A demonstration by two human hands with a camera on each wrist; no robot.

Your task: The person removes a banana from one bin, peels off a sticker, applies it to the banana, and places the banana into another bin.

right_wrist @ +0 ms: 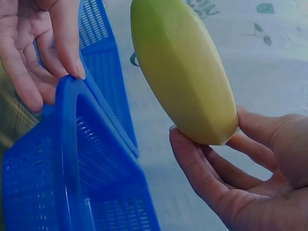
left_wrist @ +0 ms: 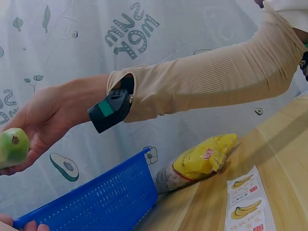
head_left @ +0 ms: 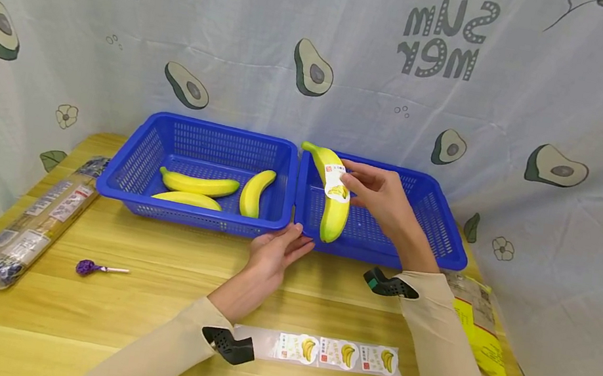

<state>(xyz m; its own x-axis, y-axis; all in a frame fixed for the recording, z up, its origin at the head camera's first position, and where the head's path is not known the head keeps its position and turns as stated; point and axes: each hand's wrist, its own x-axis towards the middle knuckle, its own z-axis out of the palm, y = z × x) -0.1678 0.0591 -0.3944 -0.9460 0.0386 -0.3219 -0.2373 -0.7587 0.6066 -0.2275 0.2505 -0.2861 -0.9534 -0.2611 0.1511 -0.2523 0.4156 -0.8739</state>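
My right hand (head_left: pixel 380 198) holds a yellow banana (head_left: pixel 334 220) between thumb and fingers above the right blue basket (head_left: pixel 439 224). A white label (head_left: pixel 336 182) with a banana picture sits on its side. In the right wrist view the banana (right_wrist: pixel 185 72) is tilted, its underside gripped by the fingertips. My left hand (head_left: pixel 271 256) grips the near left corner of the right basket's rim, thumb on top, as the right wrist view shows. The left blue basket (head_left: pixel 194 218) contains three bananas, one of them this upright banana (head_left: pixel 255 193); no labels show on them.
A strip of banana labels (head_left: pixel 339 354) lies at the table's front. A lollipop (head_left: pixel 87 267) and a long clear package (head_left: pixel 39 217) are on the left. Beside the right basket lies a yellow bag (head_left: pixel 479 324). A printed curtain (head_left: pixel 245 25) hangs behind the baskets.
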